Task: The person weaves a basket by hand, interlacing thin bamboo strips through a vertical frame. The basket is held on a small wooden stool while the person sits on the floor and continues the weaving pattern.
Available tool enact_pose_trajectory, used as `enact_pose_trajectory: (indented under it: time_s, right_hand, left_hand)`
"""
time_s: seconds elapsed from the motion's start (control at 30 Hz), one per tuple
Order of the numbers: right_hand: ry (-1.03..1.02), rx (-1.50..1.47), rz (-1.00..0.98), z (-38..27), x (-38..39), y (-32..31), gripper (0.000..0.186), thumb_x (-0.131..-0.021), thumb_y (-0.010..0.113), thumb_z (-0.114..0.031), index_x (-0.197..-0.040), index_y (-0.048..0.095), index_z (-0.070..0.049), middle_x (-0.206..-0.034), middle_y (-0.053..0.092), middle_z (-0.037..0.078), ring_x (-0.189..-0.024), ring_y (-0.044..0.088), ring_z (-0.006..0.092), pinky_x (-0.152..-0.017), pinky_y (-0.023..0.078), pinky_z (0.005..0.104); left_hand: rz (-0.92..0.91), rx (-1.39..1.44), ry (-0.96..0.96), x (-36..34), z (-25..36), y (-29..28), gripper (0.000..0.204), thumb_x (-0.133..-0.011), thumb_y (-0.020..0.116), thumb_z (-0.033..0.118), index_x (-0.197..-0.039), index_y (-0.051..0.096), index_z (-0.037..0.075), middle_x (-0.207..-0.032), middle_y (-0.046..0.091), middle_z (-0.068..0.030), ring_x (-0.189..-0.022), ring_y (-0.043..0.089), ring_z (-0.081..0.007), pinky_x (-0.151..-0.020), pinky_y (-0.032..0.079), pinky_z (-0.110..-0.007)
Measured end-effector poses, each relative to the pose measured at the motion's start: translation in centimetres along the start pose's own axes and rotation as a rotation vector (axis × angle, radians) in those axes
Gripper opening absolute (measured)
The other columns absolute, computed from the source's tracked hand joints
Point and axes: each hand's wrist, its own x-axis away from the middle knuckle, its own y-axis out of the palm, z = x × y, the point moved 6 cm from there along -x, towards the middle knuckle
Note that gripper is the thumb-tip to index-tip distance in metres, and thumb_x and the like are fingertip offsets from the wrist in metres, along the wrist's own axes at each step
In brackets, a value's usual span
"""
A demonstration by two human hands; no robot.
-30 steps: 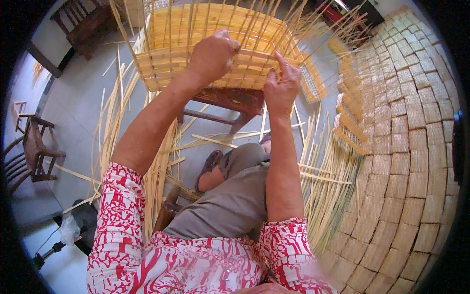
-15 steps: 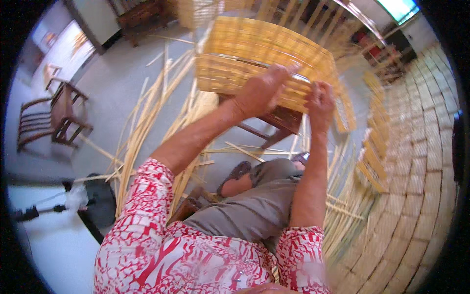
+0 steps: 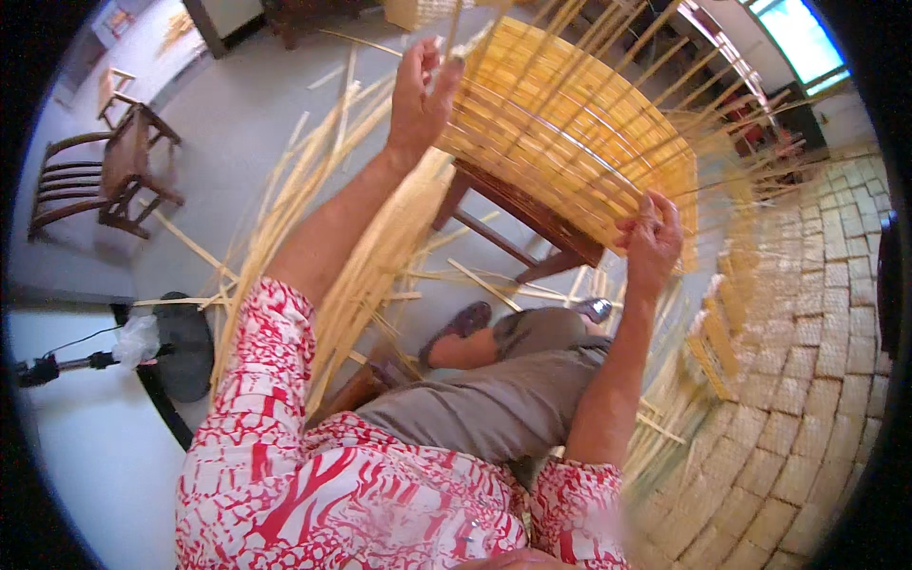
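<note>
A yellow woven bamboo basket (image 3: pixel 570 114) with long upright stakes rests tilted on a brown wooden stool (image 3: pixel 532 214) in front of me. A shiny thin bamboo strip (image 3: pixel 589 119) runs through its weave. My left hand (image 3: pixel 423 104) is raised beside the basket's left corner, thumb and forefinger apart, close to a pale frayed strip end (image 3: pixel 475 40). At the basket's right side, my right hand (image 3: pixel 655 239) has its fingers bent together at the end of the shiny strip, against the woven wall. Its fingertips are partly hidden.
Loose bamboo strips (image 3: pixel 304 204) lie on the grey floor to the left and under the stool. A wooden chair (image 3: pixel 123 171) stands at the far left, above a black stand (image 3: pixel 180 347). Woven yellow pieces (image 3: pixel 712 351) and stacked pale bundles (image 3: pixel 798 351) are at the right.
My left hand has moved up and left, off the near wall to the corner. My right hand has shifted right and slightly down. The basket appears farther right, and its inner side shows more.
</note>
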Motion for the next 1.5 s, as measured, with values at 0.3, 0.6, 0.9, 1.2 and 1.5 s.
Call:
enact_pose_trajectory:
  time_s: [0.3,0.6,0.9,1.2,1.5]
  right_hand:
    - [-0.037,0.048,-0.005,-0.2,-1.3,-0.2,0.019,-0.097,0.066,-0.02,-0.1,0.069,-0.001,-0.068,0.066,0.006,-0.055,0.062,0.0091,-0.045,0.049,0.0239]
    - [-0.156,-0.069,-0.003,-1.0,0.6,0.6,0.028,-0.099,0.057,-0.006,-0.126,0.059,-0.002,-0.071,0.066,0.007,-0.058,0.061,0.0087,-0.049,0.049,0.0231]
    - [-0.092,-0.411,0.147,-1.5,3.4,-1.8,0.02,-0.102,0.048,-0.006,-0.12,0.057,-0.002,-0.073,0.064,0.008,-0.056,0.055,0.0107,-0.053,0.046,0.0238]
    - [0.399,-0.398,-0.383,-4.7,19.4,-8.8,0.02,-0.099,0.056,-0.022,-0.108,0.061,-0.005,-0.067,0.06,0.006,-0.051,0.053,0.0114,-0.045,0.038,0.0225]
    - [0.932,-0.105,-0.532,5.8,40.0,-21.4,0.023,-0.099,0.059,-0.028,-0.098,0.065,-0.006,-0.095,0.07,0.007,-0.089,0.066,0.0163,-0.082,0.052,0.0339]
  left_hand:
    - [0.023,0.106,-0.048,-1.9,-2.0,3.1,0.04,-0.102,0.049,0.022,-0.136,0.047,0.001,-0.127,0.056,-0.012,-0.118,0.053,-0.0206,-0.104,0.04,-0.033]
    - [-0.052,0.028,-0.095,2.3,-0.6,-1.1,0.04,-0.099,0.061,0.026,-0.128,0.05,0.001,-0.116,0.058,-0.0096,-0.105,0.056,-0.0177,-0.094,0.047,-0.032]
    - [-1.531,1.576,0.069,21.7,33.6,-1.5,0.031,-0.098,0.06,0.027,-0.114,0.062,0.001,-0.101,0.062,-0.0175,-0.099,0.06,-0.034,-0.087,0.046,-0.046]
    - [-1.71,1.74,0.069,24.6,36.2,-2.9,0.047,-0.089,0.064,0.046,-0.103,0.06,0.002,-0.092,0.06,-0.0165,-0.087,0.055,-0.0359,-0.079,0.04,-0.044]
    - [-1.562,1.821,0.114,22.8,36.6,-3.7,0.039,-0.087,0.067,0.042,-0.082,0.058,0.004,-0.076,0.054,-0.0135,-0.072,0.05,-0.0342,-0.067,0.033,-0.043]
